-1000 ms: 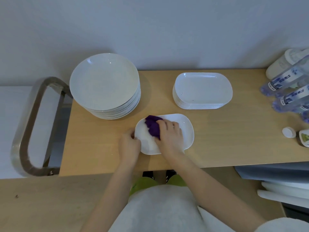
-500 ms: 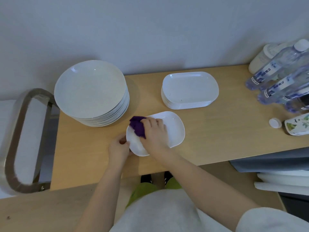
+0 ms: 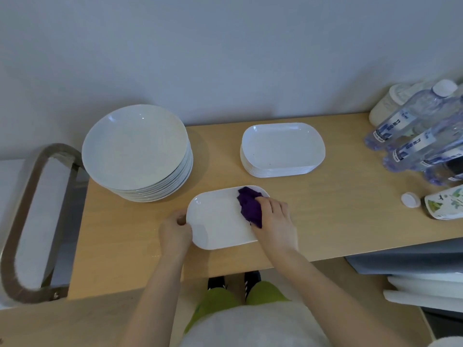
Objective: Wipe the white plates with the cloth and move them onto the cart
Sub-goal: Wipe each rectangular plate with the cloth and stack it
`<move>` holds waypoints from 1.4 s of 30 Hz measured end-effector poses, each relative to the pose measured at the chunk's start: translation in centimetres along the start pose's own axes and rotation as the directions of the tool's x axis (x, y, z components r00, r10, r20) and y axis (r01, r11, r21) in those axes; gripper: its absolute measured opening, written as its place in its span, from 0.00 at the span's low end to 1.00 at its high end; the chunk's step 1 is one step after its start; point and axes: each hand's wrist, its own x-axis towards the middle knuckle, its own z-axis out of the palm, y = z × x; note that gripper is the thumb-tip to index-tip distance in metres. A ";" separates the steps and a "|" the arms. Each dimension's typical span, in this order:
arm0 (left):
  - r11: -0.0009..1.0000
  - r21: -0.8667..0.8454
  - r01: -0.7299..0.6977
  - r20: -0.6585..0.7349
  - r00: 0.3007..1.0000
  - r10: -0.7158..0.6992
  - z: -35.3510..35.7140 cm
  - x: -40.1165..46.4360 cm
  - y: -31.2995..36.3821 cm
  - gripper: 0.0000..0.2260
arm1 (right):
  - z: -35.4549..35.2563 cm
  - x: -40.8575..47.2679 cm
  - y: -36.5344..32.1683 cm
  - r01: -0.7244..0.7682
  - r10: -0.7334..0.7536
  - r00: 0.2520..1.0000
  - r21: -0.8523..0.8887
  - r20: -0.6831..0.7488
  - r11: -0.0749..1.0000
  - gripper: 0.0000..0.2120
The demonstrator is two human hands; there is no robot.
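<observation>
status: mid-wipe on one rectangular plate (image 3: pixel 220 219), flat on the bench (image 3: pixel 325 211) near the front edge. right hand (image 3: pixel 274 221) grip is curled over the purple cloth (image 3: pixel 250 206), pressing it onto the plate's right end. left hand (image 3: pixel 175 230) grip pinches the plate's left rim, fingers wrapped at the edge, holding it steady.

relative to the right grip: the stack of rectangular plates (image 3: pixel 281 146) sits just beyond it, toward the wall, apart from the plate in hand. the stack of round plates (image 3: pixel 136 149) is beyond and outboard of the left grip, near but not touching the working plate. the cart (image 3: pixel 40 216) shows only as a metal handle loop further out past the left grip, off the bench's end.

progress: early, by my read. no plate visible on the part of the cart in view; the rest of it is out of frame, so can't confirm the count there. both stacks look untouched and full. left to do: finish this plate, move it over, then work through both stacks.

water bottles (image 3: pixel 411 136) and a loose cap (image 3: pixel 410 200) are well out past the right grip, not in the way.
</observation>
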 end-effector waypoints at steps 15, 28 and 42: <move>0.978 0.194 -0.082 -0.019 0.996 0.087 0.6 -0.1 0.7 0.11 | 3.2 1.7 -9.0 0.315 -0.315 0.943 0.014 0.107 0.949 0.22; 0.962 0.234 -0.139 -0.033 0.988 0.151 0.5 -0.5 0.3 0.16 | 0.7 0.3 -1.2 0.213 -0.206 0.977 -0.149 0.060 0.966 0.23; 0.916 0.388 -0.101 -0.164 0.971 0.176 -0.2 -1.7 0.1 0.13 | -4.8 1.5 6.7 -0.205 0.213 0.966 0.066 -0.149 0.976 0.21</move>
